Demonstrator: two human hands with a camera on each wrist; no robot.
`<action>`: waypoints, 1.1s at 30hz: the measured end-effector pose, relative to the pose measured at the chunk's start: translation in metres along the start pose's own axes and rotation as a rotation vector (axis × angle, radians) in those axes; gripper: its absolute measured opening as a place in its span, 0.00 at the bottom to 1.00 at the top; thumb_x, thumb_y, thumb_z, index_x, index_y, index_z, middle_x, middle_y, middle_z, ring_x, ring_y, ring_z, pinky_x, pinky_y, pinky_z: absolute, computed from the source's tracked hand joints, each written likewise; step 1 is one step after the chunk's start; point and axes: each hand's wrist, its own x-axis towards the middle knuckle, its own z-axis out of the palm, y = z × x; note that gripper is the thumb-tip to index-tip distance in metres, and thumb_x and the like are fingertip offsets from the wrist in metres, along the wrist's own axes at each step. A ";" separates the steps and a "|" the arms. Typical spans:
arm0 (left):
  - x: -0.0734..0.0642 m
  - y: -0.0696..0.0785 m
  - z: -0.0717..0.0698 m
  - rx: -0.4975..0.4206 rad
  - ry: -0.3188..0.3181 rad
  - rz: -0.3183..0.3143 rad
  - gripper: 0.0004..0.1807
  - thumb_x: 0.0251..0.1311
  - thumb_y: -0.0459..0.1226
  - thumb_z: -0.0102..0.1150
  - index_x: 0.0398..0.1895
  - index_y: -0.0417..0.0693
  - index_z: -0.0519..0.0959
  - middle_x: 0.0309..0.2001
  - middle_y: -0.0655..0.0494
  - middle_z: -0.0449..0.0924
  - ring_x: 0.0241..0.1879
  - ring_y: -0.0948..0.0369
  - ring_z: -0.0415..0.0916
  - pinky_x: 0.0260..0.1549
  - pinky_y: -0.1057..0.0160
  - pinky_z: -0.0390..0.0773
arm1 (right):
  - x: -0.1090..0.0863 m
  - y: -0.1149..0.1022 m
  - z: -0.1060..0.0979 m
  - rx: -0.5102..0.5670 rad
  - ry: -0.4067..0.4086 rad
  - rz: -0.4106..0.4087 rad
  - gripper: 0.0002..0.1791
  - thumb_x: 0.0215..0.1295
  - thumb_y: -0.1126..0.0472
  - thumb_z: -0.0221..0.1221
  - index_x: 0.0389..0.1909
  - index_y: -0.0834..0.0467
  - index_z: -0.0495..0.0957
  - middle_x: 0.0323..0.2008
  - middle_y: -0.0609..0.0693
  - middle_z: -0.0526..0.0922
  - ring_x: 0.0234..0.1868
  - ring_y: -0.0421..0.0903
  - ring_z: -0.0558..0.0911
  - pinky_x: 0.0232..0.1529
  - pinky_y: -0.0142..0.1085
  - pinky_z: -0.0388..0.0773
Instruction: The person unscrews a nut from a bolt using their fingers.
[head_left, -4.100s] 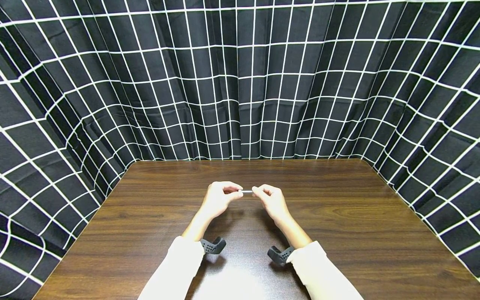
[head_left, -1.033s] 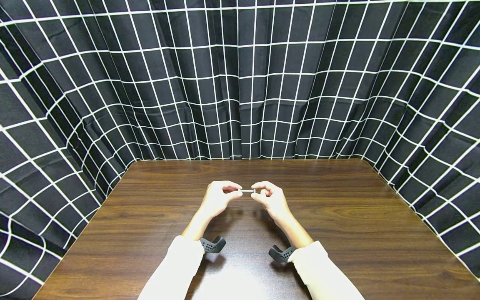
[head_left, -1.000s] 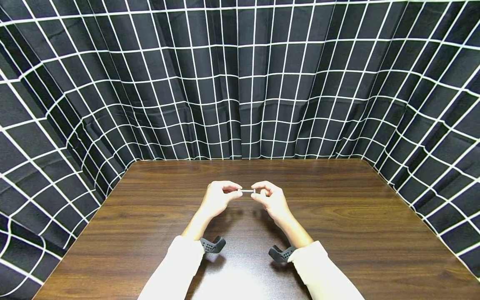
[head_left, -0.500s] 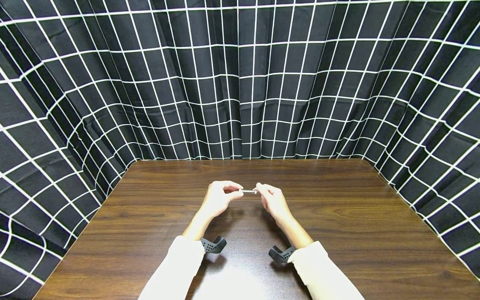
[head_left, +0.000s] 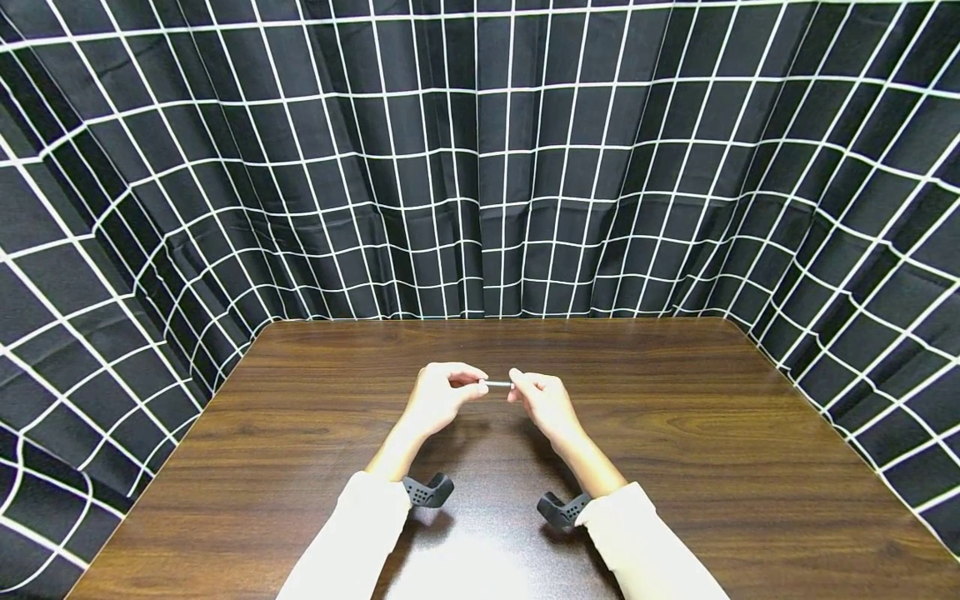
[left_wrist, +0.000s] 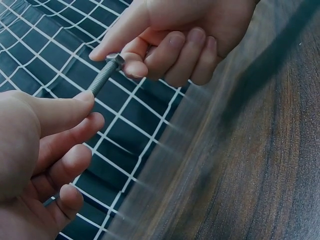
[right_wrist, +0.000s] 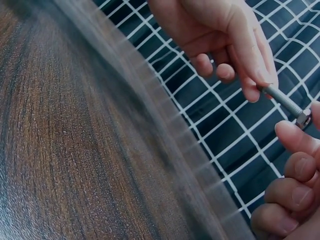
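A grey metal bolt (left_wrist: 102,77) spans the gap between my hands, above the table. My left hand (head_left: 435,396) pinches one end of it with thumb and fingers; that end is mostly hidden. On the other end sits a hexagonal piece that looks like a nut (right_wrist: 303,119), with thread visible beside it. My right hand (head_left: 549,404) has its thumb and a fingertip at two sides of this nut, and its other fingers curl below. In the left wrist view the nut shows partly between the right fingertips.
The brown wood-grain table (head_left: 675,433) lies under both hands. A black curtain with white grid lines (head_left: 480,167) surrounds its back and sides. Each wrist wears a dark grey mount, the left one (head_left: 429,490) and the right one (head_left: 561,508).
My right thumb and fingers have shifted against each other at the nut, spread apart a second ago and now closer together. The left hand keeps its hold almost unmoved.
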 end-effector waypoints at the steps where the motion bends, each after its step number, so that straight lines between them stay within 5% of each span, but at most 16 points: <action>1: 0.000 0.000 0.000 0.000 0.000 0.002 0.08 0.53 0.34 0.70 0.36 0.43 0.86 0.32 0.59 0.87 0.31 0.65 0.82 0.31 0.66 0.78 | 0.002 0.005 0.000 0.001 0.002 -0.004 0.22 0.72 0.59 0.54 0.21 0.71 0.77 0.08 0.41 0.61 0.12 0.35 0.56 0.15 0.30 0.50; 7: 0.000 -0.001 0.000 0.001 0.009 0.011 0.07 0.53 0.34 0.70 0.36 0.44 0.86 0.33 0.59 0.87 0.31 0.65 0.82 0.31 0.66 0.78 | 0.008 0.021 0.001 -0.002 0.028 -0.016 0.20 0.69 0.56 0.57 0.22 0.67 0.78 0.08 0.41 0.59 0.12 0.38 0.55 0.14 0.30 0.50; 24: 0.000 -0.002 -0.004 0.012 0.008 -0.003 0.07 0.54 0.35 0.69 0.37 0.45 0.86 0.33 0.59 0.87 0.31 0.65 0.82 0.32 0.65 0.78 | 0.009 0.019 0.002 0.011 0.041 -0.026 0.11 0.63 0.64 0.63 0.35 0.71 0.80 0.12 0.41 0.62 0.14 0.37 0.58 0.16 0.30 0.52; 33: 0.001 -0.005 -0.005 0.014 0.007 -0.012 0.06 0.54 0.35 0.69 0.36 0.48 0.86 0.33 0.60 0.86 0.31 0.65 0.82 0.32 0.65 0.78 | -0.003 -0.007 0.000 -0.018 0.025 -0.075 0.10 0.60 0.69 0.63 0.39 0.72 0.80 0.15 0.43 0.67 0.19 0.37 0.61 0.23 0.31 0.58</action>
